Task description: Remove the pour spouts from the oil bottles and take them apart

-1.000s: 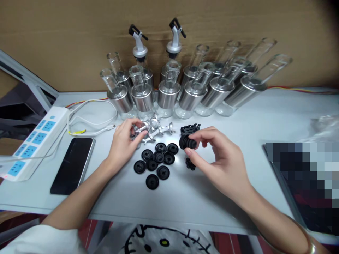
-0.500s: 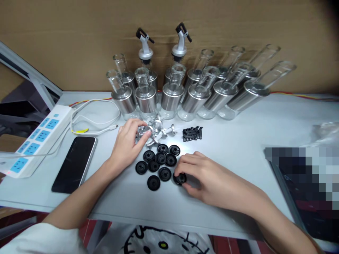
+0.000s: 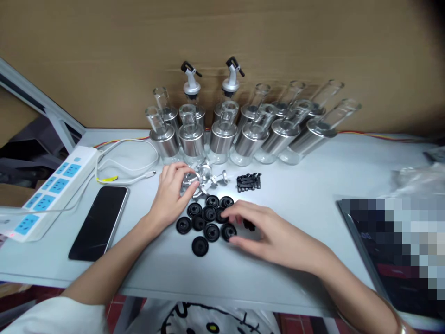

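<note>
My left hand rests at the left of a pile of silver pourer spouts, its curved fingers and thumb apart around the nearest ones. My right hand hovers low over the table, thumb and index apart, their tips at the edges of black ring-shaped stoppers. Several of these stoppers lie in a loose cluster between my hands. Under my right palm shows a small dark piece, mostly hidden. A bundle of small black levers lies beyond my right hand.
Glass bottles with steel sleeves stand in two rows at the back; two carry silver pourers. At left lie a phone, a white cable and a power strip. A dark, partly blurred screen is at right.
The view has tilted up slightly. My right thumb and index have spread from the stopper they were around. My left hand stays at the spouts.
</note>
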The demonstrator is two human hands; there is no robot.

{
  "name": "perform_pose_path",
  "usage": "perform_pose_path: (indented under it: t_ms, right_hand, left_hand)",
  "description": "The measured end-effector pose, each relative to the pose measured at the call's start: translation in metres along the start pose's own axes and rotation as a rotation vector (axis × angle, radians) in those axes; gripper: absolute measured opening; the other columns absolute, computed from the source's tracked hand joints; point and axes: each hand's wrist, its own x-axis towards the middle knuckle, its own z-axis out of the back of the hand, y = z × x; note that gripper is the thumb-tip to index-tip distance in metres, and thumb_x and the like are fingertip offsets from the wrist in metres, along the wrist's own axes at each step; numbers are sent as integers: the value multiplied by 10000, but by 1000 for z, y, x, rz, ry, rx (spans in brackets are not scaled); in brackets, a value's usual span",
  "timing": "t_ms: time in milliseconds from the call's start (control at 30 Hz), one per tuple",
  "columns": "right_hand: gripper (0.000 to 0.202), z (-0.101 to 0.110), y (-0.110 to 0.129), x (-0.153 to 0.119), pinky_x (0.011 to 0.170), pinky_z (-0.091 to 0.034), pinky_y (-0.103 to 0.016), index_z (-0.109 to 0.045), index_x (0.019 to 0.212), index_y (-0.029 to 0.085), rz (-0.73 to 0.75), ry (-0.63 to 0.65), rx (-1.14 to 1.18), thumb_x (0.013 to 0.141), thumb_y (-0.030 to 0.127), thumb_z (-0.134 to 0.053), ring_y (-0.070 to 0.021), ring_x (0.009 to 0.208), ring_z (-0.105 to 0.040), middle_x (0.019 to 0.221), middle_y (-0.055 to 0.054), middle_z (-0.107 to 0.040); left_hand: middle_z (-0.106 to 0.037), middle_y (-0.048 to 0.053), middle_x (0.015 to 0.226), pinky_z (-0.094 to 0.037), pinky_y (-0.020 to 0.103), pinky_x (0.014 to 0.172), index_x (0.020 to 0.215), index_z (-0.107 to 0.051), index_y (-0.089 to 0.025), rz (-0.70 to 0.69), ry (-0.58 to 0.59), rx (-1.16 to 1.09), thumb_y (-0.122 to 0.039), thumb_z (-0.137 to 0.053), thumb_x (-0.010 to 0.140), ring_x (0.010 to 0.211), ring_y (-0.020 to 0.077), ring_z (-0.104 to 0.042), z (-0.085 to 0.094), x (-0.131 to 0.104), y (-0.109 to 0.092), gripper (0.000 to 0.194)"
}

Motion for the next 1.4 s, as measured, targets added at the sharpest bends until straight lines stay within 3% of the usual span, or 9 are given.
perform_pose_path:
  t_ms: [133,267,533,767,1067,1233,1400]
  right_hand:
    - [382,3,-9,4,811,-513,-381,-525,1271,211,-158,-245,154,905,321,-517,-205,923,-609,1076,-82,-634]
    - [535,-2,-19,11,893,-522,-440,-464,1372,202,-232,-319,316,880,402,-524,-251,1097,-598,1329,-137,-548]
    - [545,-6,-21,19,1049,-435,-502,-431,1421,212,-129,-248,254,899,348,-513,-254,1285,-496,1495,-117,-403]
    - [495,-6,-20,30,1130,-302,-546,-460,1401,168,-82,-228,148,929,316,-464,-248,1363,-404,1472,-118,-438]
    - [432,-8,-16,18,1137,-281,-549,-540,1343,212,-138,-299,138,937,348,-474,-259,1367,-397,1460,-106,-457]
    - [617,-20,-6,5,1157,-213,-538,-303,1491,271,-248,-235,386,944,517,-448,-256,1430,-261,1560,-63,-260]
    - [710,-32,4,3,1174,-133,-508,-178,1518,242,-242,-95,326,931,535,-450,-249,1457,-113,1583,-39,-96]
  left_hand:
    - [-489,105,1218,-357,472,1054,1130,-498,-194,30,5,-42,-339,-470,934,1198,259,-444,-1,-1,-1,245]
    - [-419,127,1344,-303,504,1115,1182,-446,-202,75,42,-113,-355,-469,926,1331,274,-357,-4,-2,0,299]
    - [-381,142,1391,-272,574,1110,1232,-410,-203,-18,133,-43,-220,-525,790,1377,325,-284,-8,-5,-1,458]
    - [-390,130,1390,-262,557,1119,1217,-421,-221,7,129,-61,-257,-527,840,1400,307,-256,-13,-5,1,393]
    - [-393,125,1396,-274,554,1117,1221,-424,-231,49,103,-66,-310,-506,902,1400,293,-265,-15,-8,2,339]
    - [-368,125,1419,-280,571,1115,1242,-419,-250,47,73,-69,-295,-495,914,1405,308,-257,-16,-10,2,340]
    - [-346,123,1431,-297,568,1108,1266,-390,-268,55,34,-55,-280,-465,935,1402,298,-269,-19,-12,1,340]
